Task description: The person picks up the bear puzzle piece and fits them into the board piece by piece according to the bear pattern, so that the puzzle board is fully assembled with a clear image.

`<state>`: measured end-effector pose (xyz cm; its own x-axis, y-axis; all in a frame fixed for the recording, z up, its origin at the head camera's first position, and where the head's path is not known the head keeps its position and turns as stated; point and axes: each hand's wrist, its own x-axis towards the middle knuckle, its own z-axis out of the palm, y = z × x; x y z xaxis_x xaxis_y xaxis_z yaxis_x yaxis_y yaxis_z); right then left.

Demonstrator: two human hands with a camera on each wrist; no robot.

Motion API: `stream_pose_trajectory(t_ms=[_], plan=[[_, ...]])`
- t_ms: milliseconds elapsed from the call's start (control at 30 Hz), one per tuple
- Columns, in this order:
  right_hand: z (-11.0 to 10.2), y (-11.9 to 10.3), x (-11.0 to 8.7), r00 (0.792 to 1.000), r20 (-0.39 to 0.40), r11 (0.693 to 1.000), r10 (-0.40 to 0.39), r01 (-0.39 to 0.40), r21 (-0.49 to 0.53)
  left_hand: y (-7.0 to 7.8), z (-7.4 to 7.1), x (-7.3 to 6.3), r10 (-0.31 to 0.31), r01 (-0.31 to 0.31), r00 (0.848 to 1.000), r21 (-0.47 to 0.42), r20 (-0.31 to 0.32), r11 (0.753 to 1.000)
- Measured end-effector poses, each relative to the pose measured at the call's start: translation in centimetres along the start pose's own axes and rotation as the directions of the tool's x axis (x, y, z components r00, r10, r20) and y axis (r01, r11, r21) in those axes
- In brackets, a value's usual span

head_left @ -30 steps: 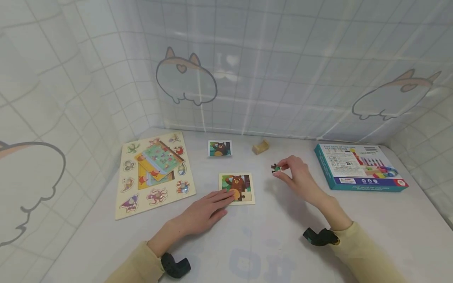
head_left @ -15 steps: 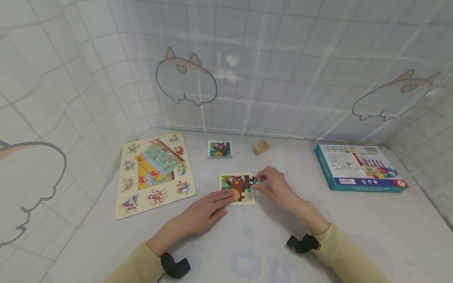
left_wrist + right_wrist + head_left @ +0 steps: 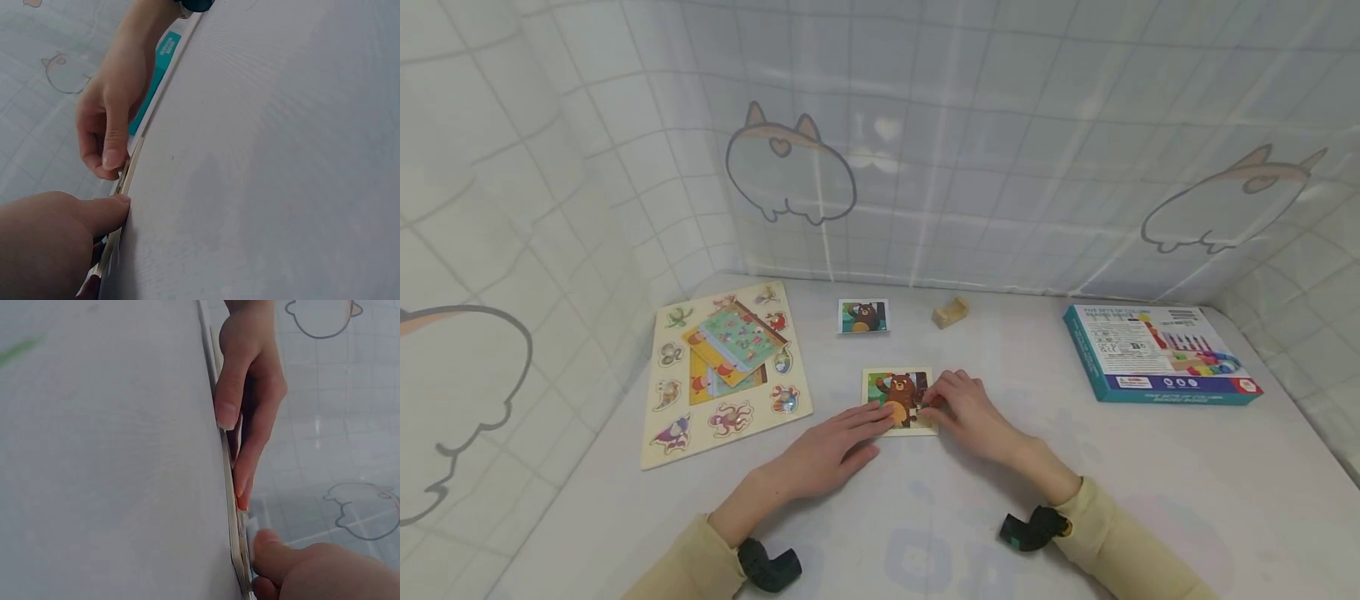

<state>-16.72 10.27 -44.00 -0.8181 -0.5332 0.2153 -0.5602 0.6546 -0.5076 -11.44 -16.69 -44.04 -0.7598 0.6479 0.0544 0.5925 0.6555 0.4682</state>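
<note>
A small wooden bear puzzle [image 3: 901,385] in a pale tray frame lies at the middle of the table. The left hand [image 3: 830,451] rests on its lower left part, fingers fairly straight across the bear's belly. At the puzzle's right side, the right hand [image 3: 972,419] pinches a small jigsaw piece [image 3: 922,403] between thumb and fingertips, mostly hidden by the fingers. Edge-on in the left wrist view, the right hand [image 3: 115,106] reaches down to the tray's edge. From the right wrist side, the left hand's fingers [image 3: 253,444] lie along the tray top.
A large sea-animal board [image 3: 730,419] with two picture cards [image 3: 741,336] on it lies left. Behind the puzzle are a bear picture card [image 3: 863,317] and a small wooden block [image 3: 951,312]. A boxed set [image 3: 1165,354] lies right. A patterned wall stands behind.
The right hand has moved left with the jigsaw piece, from the table at the right onto the puzzle's right side. The left hand has stayed on the puzzle.
</note>
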Motion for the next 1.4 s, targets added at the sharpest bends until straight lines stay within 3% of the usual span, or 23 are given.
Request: stream_pose_trajectory(t_ms=[300,867,1400], plan=[[0.05,0.57,-0.06,1.0,-0.029,1.0,0.0,0.0,0.011,-0.02,0.03,0.12,-0.003,0.003,1.0,0.0,0.003,1.0],[-0.15,0.12,-0.16,1.0,0.022,1.0,-0.022,0.022,0.006,-0.1,0.22,0.09,0.0,0.0,1.0,-0.009,-0.007,1.0],[0.22,0.33,-0.12,1.0,-0.01,1.0,-0.028,0.028,0.005,-0.26,0.22,0.17,-0.014,0.014,1.0,-0.013,0.006,1.0]])
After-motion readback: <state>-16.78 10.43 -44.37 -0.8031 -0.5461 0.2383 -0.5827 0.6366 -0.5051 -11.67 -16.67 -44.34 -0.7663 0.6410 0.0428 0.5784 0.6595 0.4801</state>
